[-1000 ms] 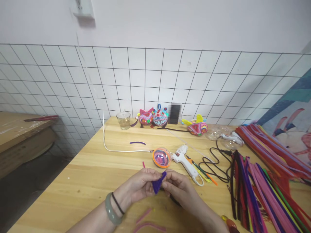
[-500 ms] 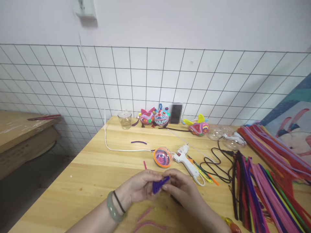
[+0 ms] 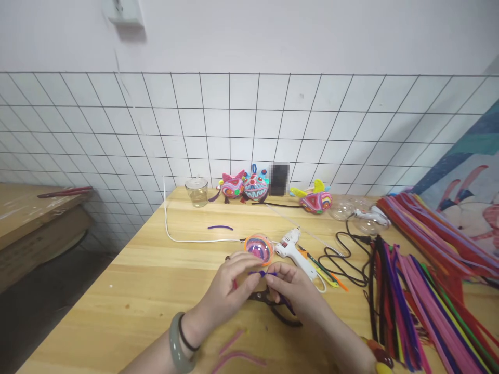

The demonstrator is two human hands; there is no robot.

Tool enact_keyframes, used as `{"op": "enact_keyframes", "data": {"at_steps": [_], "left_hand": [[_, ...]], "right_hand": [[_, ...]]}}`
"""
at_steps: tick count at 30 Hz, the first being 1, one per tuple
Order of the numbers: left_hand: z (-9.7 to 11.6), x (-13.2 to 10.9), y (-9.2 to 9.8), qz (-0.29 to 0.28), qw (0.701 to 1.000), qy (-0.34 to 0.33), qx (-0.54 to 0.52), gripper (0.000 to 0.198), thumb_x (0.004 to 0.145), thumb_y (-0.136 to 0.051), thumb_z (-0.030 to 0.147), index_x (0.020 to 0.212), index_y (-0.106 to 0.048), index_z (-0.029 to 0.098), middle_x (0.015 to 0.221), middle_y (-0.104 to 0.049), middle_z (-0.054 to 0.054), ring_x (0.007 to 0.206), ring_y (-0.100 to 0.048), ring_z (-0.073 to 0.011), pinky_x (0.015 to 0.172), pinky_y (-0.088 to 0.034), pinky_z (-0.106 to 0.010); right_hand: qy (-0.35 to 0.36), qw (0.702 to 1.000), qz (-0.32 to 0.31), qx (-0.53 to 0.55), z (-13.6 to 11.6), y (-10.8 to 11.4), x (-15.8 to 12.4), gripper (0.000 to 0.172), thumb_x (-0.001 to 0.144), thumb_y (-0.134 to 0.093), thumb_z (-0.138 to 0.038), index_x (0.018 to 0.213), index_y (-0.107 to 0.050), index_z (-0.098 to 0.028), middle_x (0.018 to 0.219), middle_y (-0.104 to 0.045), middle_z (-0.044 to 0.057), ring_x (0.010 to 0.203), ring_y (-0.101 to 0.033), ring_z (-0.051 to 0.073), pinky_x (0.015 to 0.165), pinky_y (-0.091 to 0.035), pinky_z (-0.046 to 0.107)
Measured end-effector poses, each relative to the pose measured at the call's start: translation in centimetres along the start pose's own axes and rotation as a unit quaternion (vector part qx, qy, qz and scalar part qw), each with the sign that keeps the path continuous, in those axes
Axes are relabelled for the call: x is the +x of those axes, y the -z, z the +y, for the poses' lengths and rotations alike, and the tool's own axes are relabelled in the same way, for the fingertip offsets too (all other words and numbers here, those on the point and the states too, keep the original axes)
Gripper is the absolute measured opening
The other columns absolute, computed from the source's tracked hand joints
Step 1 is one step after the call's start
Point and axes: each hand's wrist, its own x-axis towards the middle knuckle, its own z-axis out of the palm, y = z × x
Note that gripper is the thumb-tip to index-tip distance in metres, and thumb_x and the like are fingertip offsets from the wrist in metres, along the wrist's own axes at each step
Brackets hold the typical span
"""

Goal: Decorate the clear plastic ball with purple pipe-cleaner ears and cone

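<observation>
A small purple pipe cleaner piece (image 3: 263, 274), bent in the middle, is held between my two hands above the table. My left hand (image 3: 230, 283), with a bangle and a dark band on its wrist, has thumb and fingers closed about one end. The fingertips of my right hand (image 3: 292, 285) pinch the other end. Black-handled scissors (image 3: 286, 317) lie partly hidden beneath the right hand. Just beyond my fingers sits a clear half-ball (image 3: 259, 248) with an orange rim and coloured swirls. A white glue gun (image 3: 296, 252) rests to its right.
Pink pipe cleaner scraps (image 3: 241, 355) lie near me, and a purple strip (image 3: 220, 227) lies farther off. Bundles of pipe cleaners (image 3: 413, 306) cover the right side. A glass cup (image 3: 197, 192) and colourful animal ornaments (image 3: 255, 187) line the back; a black cable (image 3: 343, 257) loops at right.
The purple piece was a folded, wider shape and now shows as a thin bent strip. My hands have turned, uncovering the scissors. The view has shifted slightly.
</observation>
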Motion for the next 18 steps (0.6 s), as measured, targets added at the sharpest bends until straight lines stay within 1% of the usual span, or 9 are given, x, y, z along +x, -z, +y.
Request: {"op": "enact_keyframes", "data": {"at_steps": [2,3,4,7,12,15,18], "left_hand": [[0.0,-0.1,-0.1,-0.005,0.998,-0.047,0.052,0.027,0.079,-0.058,0.021,0.106,-0.063,0.020,0.105,-0.066,-0.008,0.102,-0.056,-0.0207,0.092,-0.040,-0.036],[-0.2,-0.1,-0.2,0.008,0.995,-0.062,0.072,0.027,0.078,-0.058,0.018,0.104,-0.064,0.020,0.102,-0.067,-0.008,0.099,-0.057,-0.0199,0.090,-0.042,-0.035],[-0.4,-0.1,-0.4,0.020,0.993,-0.072,0.087,0.026,0.078,-0.058,0.015,0.102,-0.064,0.020,0.098,-0.068,-0.007,0.095,-0.059,-0.0189,0.088,-0.044,-0.034],[-0.9,-0.1,-0.8,0.028,0.990,-0.082,0.110,0.023,0.077,-0.057,0.010,0.096,-0.067,0.021,0.090,-0.071,-0.005,0.085,-0.062,-0.0164,0.080,-0.047,-0.030],[-1.1,-0.1,-0.9,0.057,0.988,-0.054,0.134,0.027,0.076,-0.054,0.006,0.092,-0.069,0.022,0.081,-0.072,-0.002,0.073,-0.065,-0.0137,0.070,-0.049,-0.025],[-1.1,-0.2,-0.9,0.072,0.989,-0.021,0.131,0.025,0.075,-0.056,0.008,0.090,-0.070,0.022,0.082,-0.073,-0.002,0.074,-0.066,-0.0147,0.072,-0.050,-0.026],[-1.1,-0.2,-1.1,0.076,0.992,0.017,0.103,0.023,0.075,-0.056,0.010,0.088,-0.071,0.021,0.084,-0.074,-0.003,0.075,-0.067,-0.0155,0.073,-0.050,-0.027]], "right_hand": [[-0.008,1.000,0.005,0.000,0.0,0.0,0.0,0.033,0.061,-0.076,-0.042,0.069,-0.059,-0.015,0.043,-0.052,-0.007,0.036,-0.040,0.004,0.040,-0.028,0.017],[-0.011,1.000,0.007,0.006,-0.1,-0.1,0.0,0.033,0.061,-0.076,-0.042,0.069,-0.059,-0.015,0.044,-0.053,-0.007,0.036,-0.040,0.003,0.040,-0.027,0.017],[-0.012,1.000,0.008,0.014,-0.1,-0.2,0.0,0.033,0.060,-0.077,-0.041,0.069,-0.060,-0.015,0.045,-0.053,-0.007,0.036,-0.040,0.003,0.040,-0.028,0.017],[0.000,0.999,0.002,0.043,0.0,-0.5,-0.1,0.030,0.061,-0.078,-0.038,0.073,-0.062,-0.015,0.051,-0.056,-0.006,0.037,-0.041,0.003,0.040,-0.029,0.017],[-0.007,0.996,0.004,0.090,0.6,-0.7,-0.1,0.030,0.062,-0.079,-0.033,0.082,-0.064,-0.016,0.053,-0.058,-0.006,0.040,-0.048,0.005,0.041,-0.032,0.017],[-0.014,0.994,0.012,0.109,0.7,-0.6,-0.2,0.035,0.059,-0.081,-0.029,0.088,-0.063,-0.017,0.057,-0.060,-0.005,0.044,-0.053,0.006,0.044,-0.036,0.017],[-0.009,0.996,0.020,0.087,0.4,-0.8,-0.3,0.039,0.057,-0.082,-0.029,0.090,-0.063,-0.017,0.058,-0.062,-0.005,0.046,-0.055,0.007,0.046,-0.038,0.018]]}}
